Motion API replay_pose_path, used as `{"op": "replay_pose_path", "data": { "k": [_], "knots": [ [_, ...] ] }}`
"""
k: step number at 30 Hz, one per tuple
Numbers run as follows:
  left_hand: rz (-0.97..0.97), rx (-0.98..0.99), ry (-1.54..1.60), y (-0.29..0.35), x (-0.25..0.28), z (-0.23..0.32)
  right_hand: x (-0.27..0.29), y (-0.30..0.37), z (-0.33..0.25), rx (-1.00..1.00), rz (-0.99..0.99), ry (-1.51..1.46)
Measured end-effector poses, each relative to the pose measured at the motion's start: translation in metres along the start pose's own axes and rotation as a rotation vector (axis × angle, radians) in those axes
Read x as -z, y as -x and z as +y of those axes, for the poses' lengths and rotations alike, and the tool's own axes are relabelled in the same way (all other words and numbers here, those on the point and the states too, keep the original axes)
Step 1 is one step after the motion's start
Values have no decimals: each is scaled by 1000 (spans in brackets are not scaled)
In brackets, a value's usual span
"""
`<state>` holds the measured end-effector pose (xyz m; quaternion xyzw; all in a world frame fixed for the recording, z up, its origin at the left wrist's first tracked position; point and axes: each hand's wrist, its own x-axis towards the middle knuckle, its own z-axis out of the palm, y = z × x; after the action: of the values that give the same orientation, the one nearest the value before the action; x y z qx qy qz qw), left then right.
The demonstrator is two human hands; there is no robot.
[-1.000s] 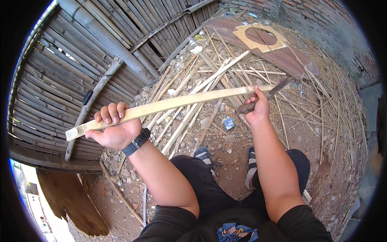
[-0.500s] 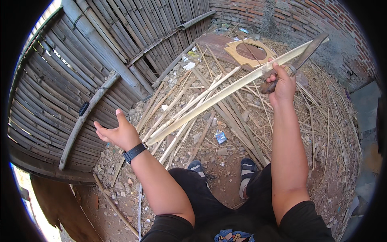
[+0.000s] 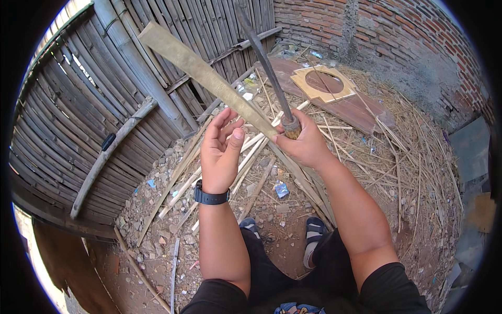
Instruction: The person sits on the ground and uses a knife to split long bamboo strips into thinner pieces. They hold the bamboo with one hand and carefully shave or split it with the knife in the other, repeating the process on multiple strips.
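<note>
My right hand (image 3: 308, 142) is closed around the wooden handle of a machete (image 3: 265, 64), whose dark blade points up and away. The same hand pinches one end of a flat, pale split bamboo strip (image 3: 201, 72) between thumb and fingers. This strip slants up to the far left, beside the blade. Just below the strip is my left hand (image 3: 219, 154), palm turned inward, fingers apart and a little curled, holding nothing. A dark wristwatch (image 3: 212, 196) is on the left wrist. Whether the left fingertips touch the strip, I cannot tell.
Several bamboo strips (image 3: 251, 157) lie crossed on the stony ground before my feet. A bamboo wall (image 3: 78, 120) stands left, a brick wall (image 3: 397, 39) behind. Further back, a yellowish board with a round hole (image 3: 325, 83) rests on a brown panel (image 3: 361, 116). Dry straw covers the right.
The bamboo strip has swung from pointing far right to far left. My right hand and the machete have come inward, the blade now upward. My left hand has moved right, towards the strip.
</note>
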<state>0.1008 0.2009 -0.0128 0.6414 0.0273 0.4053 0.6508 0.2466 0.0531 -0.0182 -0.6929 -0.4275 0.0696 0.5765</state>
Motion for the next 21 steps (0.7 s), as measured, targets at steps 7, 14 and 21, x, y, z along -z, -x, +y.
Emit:
{"op": "replay_pose_path", "data": {
  "k": [7, 14, 21],
  "knots": [
    [292, -167, 8, 0, 16, 7, -31, 22, -2, -105, -298, 100],
    [402, -135, 364, 0, 36, 18, -18, 31, 24, -119, -13, 155],
    [269, -236, 322, 19, 52, 82, 6, 47, 35, -235, 185, 25]
  ]
}}
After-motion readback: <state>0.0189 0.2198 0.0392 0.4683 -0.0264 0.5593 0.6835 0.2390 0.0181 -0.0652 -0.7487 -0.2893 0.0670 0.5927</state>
